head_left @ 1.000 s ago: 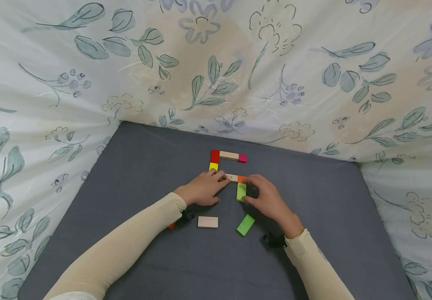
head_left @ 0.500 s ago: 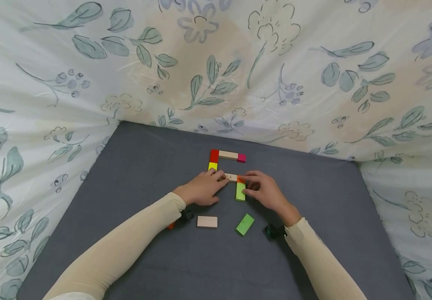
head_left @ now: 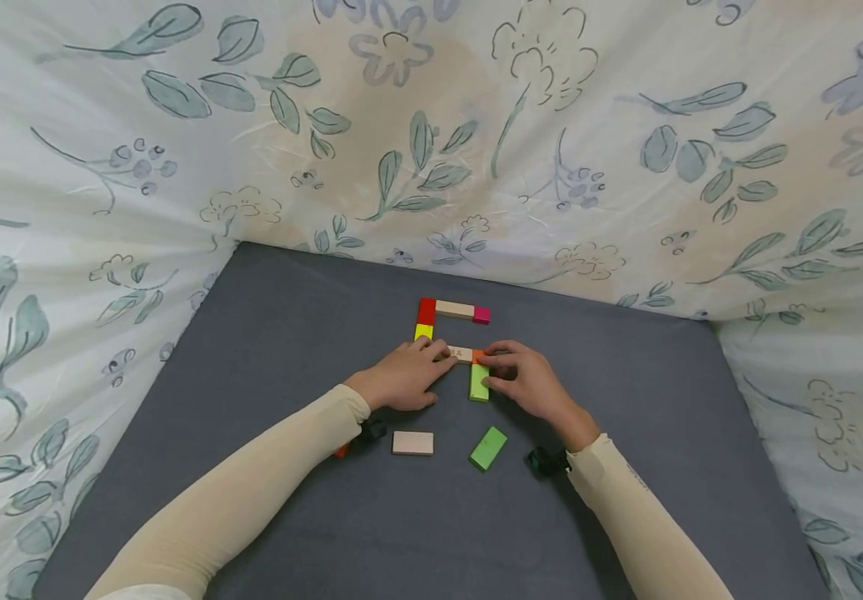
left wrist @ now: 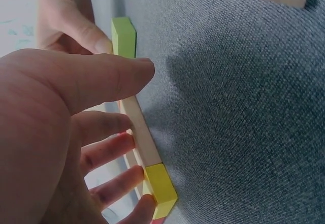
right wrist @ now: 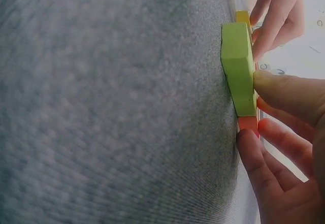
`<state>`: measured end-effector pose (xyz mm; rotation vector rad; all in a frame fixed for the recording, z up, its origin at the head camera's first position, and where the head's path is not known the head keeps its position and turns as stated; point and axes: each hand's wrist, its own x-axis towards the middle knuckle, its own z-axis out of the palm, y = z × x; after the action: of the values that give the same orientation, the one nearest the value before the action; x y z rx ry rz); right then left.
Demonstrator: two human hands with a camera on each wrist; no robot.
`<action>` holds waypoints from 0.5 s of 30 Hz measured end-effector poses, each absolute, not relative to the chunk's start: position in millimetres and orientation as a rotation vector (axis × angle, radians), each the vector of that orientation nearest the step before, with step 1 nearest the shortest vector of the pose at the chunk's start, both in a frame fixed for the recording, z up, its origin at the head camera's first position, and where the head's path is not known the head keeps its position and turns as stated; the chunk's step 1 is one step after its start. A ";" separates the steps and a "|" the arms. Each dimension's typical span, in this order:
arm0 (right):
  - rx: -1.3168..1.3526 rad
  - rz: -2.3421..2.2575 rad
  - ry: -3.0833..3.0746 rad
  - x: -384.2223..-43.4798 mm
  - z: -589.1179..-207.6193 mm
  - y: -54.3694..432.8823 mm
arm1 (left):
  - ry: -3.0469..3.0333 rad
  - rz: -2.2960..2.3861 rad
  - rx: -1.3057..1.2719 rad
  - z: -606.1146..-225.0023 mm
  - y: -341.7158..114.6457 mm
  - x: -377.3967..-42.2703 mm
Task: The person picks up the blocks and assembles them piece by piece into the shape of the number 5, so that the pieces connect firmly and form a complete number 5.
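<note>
In the head view my left hand (head_left: 404,377) lies over the near end of a yellow block (head_left: 423,332) and a pale wooden block (head_left: 462,354) with small markings. The left wrist view shows its fingertips resting along both blocks, thumb held apart. My right hand (head_left: 532,383) is at the row's right end. Its thumb touches the light green block (right wrist: 237,61), while other fingers touch the orange block (right wrist: 247,125) adjoining it. A red block (head_left: 427,310), another pale wooden block (head_left: 454,309) and a magenta block (head_left: 481,315) continue the shape beyond my hands.
Nearer me lie a loose green block (head_left: 488,448), set at an angle, and a pale pinkish block (head_left: 412,442). An orange-red block (head_left: 342,450) is partly hidden by my left sleeve. Floral fabric (head_left: 431,167) borders the dark grey cloth (head_left: 311,317) at back and sides.
My right thumb has moved from the light green block's near end up along its right side, and the fingers have shifted over the orange block. My left hand stays in place.
</note>
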<state>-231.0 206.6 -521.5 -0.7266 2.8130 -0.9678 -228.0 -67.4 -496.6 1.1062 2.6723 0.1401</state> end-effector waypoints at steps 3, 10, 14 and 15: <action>-0.725 -0.957 2.814 -231.6 -521.3 205.7 | 2.690 0.110 1.119 -497.6 -66.8 -228.7; -0.693 -0.957 2.809 -232.2 -522.7 205.3 | 2.741 0.081 1.155 -496.9 -64.0 -229.7; -0.675 -0.978 2.800 -232.5 -522.6 206.4 | 2.761 0.105 1.170 -497.3 -62.4 -232.5; -0.677 -0.976 2.800 -232.8 -522.4 206.6 | 2.765 0.107 1.168 -498.0 -62.2 -233.8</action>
<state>-232.8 206.6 -522.4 -0.6771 2.8001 -0.9764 -233.8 -62.2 -498.0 1.1677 2.7655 0.1071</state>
